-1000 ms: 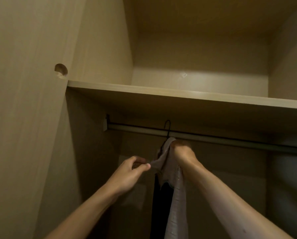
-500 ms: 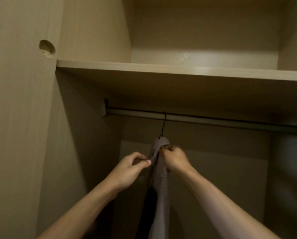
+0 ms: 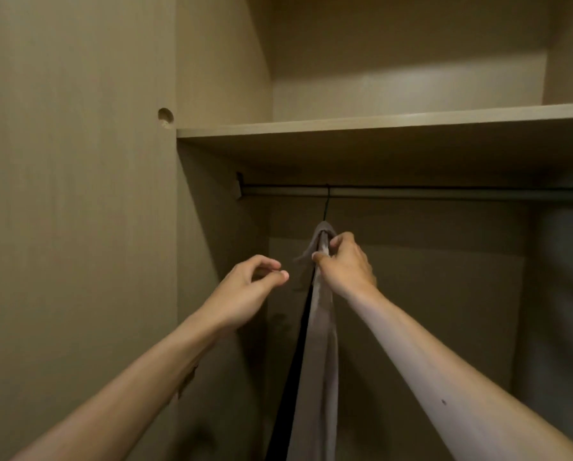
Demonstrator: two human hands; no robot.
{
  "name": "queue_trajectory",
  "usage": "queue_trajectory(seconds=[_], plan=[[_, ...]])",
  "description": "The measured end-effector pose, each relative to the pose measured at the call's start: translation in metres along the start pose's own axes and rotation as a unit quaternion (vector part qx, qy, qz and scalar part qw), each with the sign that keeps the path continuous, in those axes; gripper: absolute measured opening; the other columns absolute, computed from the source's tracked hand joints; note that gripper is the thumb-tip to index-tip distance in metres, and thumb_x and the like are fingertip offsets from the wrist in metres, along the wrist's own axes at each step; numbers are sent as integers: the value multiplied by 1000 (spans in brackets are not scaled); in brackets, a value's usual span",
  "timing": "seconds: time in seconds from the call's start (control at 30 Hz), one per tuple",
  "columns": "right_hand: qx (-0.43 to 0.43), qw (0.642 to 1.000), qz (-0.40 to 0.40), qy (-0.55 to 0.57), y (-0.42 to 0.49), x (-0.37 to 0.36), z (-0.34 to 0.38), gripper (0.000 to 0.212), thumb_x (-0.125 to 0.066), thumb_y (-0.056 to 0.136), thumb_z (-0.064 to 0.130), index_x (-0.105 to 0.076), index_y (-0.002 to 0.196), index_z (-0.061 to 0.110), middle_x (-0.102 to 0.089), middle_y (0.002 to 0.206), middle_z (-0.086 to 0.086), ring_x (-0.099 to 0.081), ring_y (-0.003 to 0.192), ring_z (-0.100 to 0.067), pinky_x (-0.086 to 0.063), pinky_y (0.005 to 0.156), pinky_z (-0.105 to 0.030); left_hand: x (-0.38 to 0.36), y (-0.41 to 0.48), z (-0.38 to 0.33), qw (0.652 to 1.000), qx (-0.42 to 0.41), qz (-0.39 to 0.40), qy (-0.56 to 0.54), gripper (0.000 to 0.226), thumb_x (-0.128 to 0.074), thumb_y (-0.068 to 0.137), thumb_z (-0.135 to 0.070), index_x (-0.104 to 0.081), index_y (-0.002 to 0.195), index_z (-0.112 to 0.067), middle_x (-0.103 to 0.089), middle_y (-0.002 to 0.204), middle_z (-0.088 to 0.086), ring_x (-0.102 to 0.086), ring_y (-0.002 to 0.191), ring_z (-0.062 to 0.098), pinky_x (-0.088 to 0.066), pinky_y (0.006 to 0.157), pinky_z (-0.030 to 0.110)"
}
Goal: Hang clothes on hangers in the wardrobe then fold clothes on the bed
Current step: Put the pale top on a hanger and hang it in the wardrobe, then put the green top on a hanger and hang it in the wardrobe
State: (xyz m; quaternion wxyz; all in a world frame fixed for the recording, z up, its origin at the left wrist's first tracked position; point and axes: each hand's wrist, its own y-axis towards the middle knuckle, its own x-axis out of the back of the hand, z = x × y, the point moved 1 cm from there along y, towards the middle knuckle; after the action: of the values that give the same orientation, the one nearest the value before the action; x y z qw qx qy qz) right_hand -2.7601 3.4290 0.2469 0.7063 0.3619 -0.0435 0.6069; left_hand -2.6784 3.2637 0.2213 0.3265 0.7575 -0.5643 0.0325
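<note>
A grey garment (image 3: 321,344) hangs edge-on from a black hanger whose hook (image 3: 327,202) sits over the wardrobe rail (image 3: 444,193). A dark strip (image 3: 295,354), cloth or hanger I cannot tell, runs down its left side. My right hand (image 3: 345,264) pinches the garment's collar near the top of the hanger. My left hand (image 3: 250,289) hovers just left of the garment with thumb and fingertips curled together, holding nothing, a small gap away from the loose cloth corner.
A wooden shelf (image 3: 378,126) spans the wardrobe above the rail. The left side panel (image 3: 79,227) has a round hole (image 3: 165,115) near the shelf. The rail stretches right with no other hangers visible. The wardrobe's back wall lies behind the garment.
My left hand has let go of the garment's corner and drawn slightly left. My right hand still holds the collar. The view has shifted right and tilted down a little.
</note>
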Motion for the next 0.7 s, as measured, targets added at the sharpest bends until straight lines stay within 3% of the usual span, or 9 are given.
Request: queue_trajectory(seconds=[0.1,0.3,0.47,0.6,0.7], plan=[[28,998,40,50,-49,7,17,33,-65,90,43,-47,116,31,-61,115,2,-60,109,-21,-50,95,-46,16,-57,-14,1000,-1,-18,3,25,-63,95,-34,-65,118,-24,-68,111,-8,-62,108,6,-45,88,24],[73,979,112,154,-134,-2,55,32,-64,94,38,-48,121,30,-56,98,10,-54,88,-4,-47,82,-31,62,-171,-28,997,19,-78,20,24,-61,96,-35,-63,119,-29,-68,114,-15,-62,105,-5,-48,93,21],[104,952,171,231,-200,-32,112,27,-68,90,39,-53,111,28,-63,97,4,-64,92,-15,-54,83,-38,119,-252,-37,985,48,-159,44,20,-64,96,-32,-65,115,-27,-71,114,-11,-64,106,-2,-49,95,24],[138,919,232,287,-265,-64,166,27,-65,94,35,-53,116,25,-60,101,5,-63,91,-14,-48,67,-23,178,-324,-46,970,60,-222,83,23,-61,96,-32,-64,118,-26,-70,114,-10,-64,103,-5,-49,90,15],[171,884,278,334,-317,-90,202,22,-66,93,32,-54,110,23,-64,97,0,-67,87,-22,-53,66,-31,214,-379,-43,957,79,-265,83,22,-59,97,-37,-65,116,-28,-71,112,-10,-66,106,0,-49,95,26]])
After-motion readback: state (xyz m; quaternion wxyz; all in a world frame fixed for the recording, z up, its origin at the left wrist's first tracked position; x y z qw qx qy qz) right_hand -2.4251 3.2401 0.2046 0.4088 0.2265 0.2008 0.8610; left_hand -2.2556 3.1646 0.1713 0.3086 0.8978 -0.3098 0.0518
